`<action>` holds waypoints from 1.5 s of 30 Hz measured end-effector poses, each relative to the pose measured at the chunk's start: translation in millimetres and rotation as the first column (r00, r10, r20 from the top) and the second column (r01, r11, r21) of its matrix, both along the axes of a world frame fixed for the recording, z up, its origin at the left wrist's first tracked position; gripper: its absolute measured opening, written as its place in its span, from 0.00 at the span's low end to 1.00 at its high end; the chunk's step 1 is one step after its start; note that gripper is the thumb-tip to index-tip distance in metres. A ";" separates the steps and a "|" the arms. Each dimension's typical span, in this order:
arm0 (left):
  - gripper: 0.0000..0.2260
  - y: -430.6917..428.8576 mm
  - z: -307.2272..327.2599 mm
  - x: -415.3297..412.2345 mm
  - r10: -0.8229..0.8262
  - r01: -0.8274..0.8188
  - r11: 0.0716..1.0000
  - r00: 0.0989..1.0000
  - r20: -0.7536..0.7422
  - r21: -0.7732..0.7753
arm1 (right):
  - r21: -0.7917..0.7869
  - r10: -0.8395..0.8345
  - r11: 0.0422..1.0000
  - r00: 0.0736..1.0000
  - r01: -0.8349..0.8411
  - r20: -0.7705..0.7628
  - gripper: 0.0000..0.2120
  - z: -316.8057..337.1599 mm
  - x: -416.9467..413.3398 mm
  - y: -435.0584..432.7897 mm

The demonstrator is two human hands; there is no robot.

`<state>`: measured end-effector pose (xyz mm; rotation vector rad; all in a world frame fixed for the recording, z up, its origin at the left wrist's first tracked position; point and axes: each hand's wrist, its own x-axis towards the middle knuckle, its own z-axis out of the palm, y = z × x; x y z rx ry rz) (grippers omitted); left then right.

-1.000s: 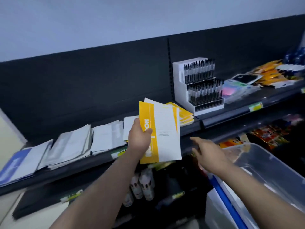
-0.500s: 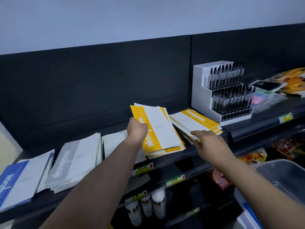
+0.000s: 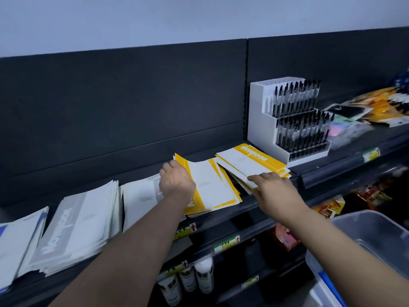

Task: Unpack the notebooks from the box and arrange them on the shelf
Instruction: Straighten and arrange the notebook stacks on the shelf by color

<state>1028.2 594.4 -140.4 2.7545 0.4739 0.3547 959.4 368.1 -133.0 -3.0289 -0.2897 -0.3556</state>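
Observation:
On the dark shelf [image 3: 332, 171] my left hand [image 3: 174, 181] grips the far left edge of a few yellow-and-white notebooks [image 3: 212, 187], which lie flat and slightly fanned on the board. Just to their right sits a second yellow notebook stack [image 3: 250, 159]. My right hand [image 3: 273, 188] touches the near corner of that stack with its fingers stretched out; its thumb is hidden. The clear plastic box [image 3: 376, 229] shows at the lower right, below my right forearm.
Grey-and-white notebook stacks [image 3: 75, 224] and a blue one [image 3: 3, 231] fill the shelf to the left. A white pen display [image 3: 287, 120] stands right of the yellow stacks, with packets [image 3: 376, 105] beyond. Bottles [image 3: 188, 278] and snack packs [image 3: 285, 238] occupy lower shelves.
My left hand brought the yellow notebooks down from upright and laid them on the shelf. My right hand moved from mid-air onto the right yellow stack.

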 end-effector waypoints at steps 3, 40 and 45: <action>0.20 -1.2 5.6 -6.9 -0.043 0.041 0.988 0.999 0.010 0.151 | -0.037 0.052 0.998 0.999 -0.052 -0.006 0.18 2.5 7.4 1.8; 0.16 368.4 19.5 -239.7 0.471 -0.467 0.882 0.880 -0.061 0.064 | 0.026 0.700 0.713 0.709 -0.701 -0.085 0.17 10.9 -59.9 400.4; 0.18 426.9 11.5 -232.0 0.384 -0.390 0.921 0.910 -0.156 -0.007 | -0.026 0.592 0.794 0.783 -0.607 -0.190 0.18 1.1 -66.0 463.3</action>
